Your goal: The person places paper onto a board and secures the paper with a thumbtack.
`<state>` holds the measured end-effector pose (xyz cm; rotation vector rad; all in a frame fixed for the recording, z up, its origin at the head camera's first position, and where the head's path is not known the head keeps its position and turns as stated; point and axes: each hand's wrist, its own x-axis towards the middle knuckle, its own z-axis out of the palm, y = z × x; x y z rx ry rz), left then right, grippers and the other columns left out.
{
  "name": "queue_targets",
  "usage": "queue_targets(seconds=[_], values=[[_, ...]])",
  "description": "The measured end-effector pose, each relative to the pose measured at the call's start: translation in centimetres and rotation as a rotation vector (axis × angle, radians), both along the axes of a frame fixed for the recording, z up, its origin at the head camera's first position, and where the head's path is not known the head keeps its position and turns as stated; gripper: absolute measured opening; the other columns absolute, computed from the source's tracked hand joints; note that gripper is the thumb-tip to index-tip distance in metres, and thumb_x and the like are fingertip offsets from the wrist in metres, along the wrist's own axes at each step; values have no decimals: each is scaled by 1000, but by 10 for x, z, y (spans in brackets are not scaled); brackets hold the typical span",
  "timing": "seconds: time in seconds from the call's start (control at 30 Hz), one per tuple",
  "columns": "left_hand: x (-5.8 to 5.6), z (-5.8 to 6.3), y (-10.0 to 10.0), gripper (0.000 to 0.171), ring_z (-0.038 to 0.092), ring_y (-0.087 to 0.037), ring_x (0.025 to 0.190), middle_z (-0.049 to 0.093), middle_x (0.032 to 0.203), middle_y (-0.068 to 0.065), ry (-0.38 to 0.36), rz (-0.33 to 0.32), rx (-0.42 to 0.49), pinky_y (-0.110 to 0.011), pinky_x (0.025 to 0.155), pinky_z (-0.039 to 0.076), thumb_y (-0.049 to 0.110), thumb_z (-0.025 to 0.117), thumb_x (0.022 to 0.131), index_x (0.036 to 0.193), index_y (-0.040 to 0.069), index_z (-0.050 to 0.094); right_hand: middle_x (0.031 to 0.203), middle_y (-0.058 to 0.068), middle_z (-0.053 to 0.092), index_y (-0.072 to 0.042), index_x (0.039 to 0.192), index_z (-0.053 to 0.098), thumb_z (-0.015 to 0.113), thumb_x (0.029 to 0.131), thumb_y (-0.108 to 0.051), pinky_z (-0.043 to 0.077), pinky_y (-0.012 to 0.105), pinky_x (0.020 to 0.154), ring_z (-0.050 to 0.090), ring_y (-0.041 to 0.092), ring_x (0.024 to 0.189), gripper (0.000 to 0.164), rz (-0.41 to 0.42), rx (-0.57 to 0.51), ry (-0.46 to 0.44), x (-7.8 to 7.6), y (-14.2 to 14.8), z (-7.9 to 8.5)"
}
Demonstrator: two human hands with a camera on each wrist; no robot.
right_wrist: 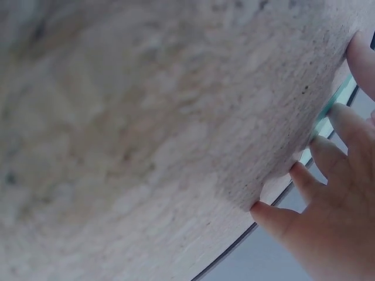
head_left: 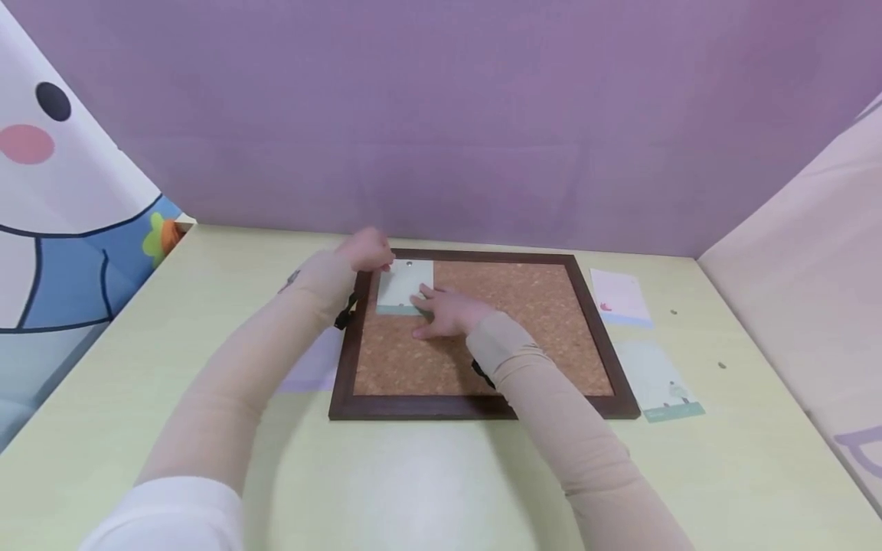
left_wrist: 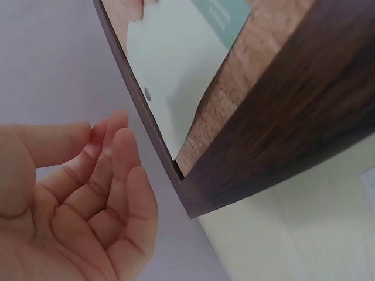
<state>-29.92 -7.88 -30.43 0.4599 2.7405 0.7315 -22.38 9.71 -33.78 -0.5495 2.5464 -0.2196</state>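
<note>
A pale note card (head_left: 398, 285) with a green lower strip lies at the upper left of a cork board (head_left: 510, 337). A small round grey tack (head_left: 409, 263) sits near its top edge, also visible in the left wrist view as a grey disc (left_wrist: 147, 93). My left hand (head_left: 367, 249) hovers by the card's upper left corner, fingers loosely curled and thumb close to the index fingertip; nothing shows between them. My right hand (head_left: 449, 312) spreads its fingers over the card's lower right edge and the cork, fingertips touching down.
The board's dark wooden frame (head_left: 434, 408) rests on a pale table (head_left: 413, 482). Right of it lie a pinkish card (head_left: 620, 297), a green-edged card (head_left: 654, 375) and two small round tacks (head_left: 721, 365). A lilac sheet (head_left: 310, 363) pokes out on the left. A purple curtain (head_left: 441, 122) hangs behind.
</note>
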Motion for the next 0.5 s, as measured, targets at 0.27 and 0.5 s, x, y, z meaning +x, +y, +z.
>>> queue_targets(seconds=[0.27, 0.5], values=[[8, -6, -6, 20, 50, -10, 60, 62, 71, -4, -48, -29, 30, -23, 60, 43, 12, 52, 92, 81, -2, 62, 160, -3, 0, -27, 151, 16, 52, 93, -50, 10, 48, 118, 1, 26, 147, 73, -11, -10, 1, -1, -2, -3], [14, -20, -15, 23, 50, -10, 60, 65, 73, -7, -75, -12, 93, -20, 57, 41, 12, 55, 93, 78, -3, 61, 160, -4, 2, -27, 151, 17, 53, 92, -50, 10, 47, 118, 1, 25, 147, 73, -24, -26, 5, -2, -3, -9]])
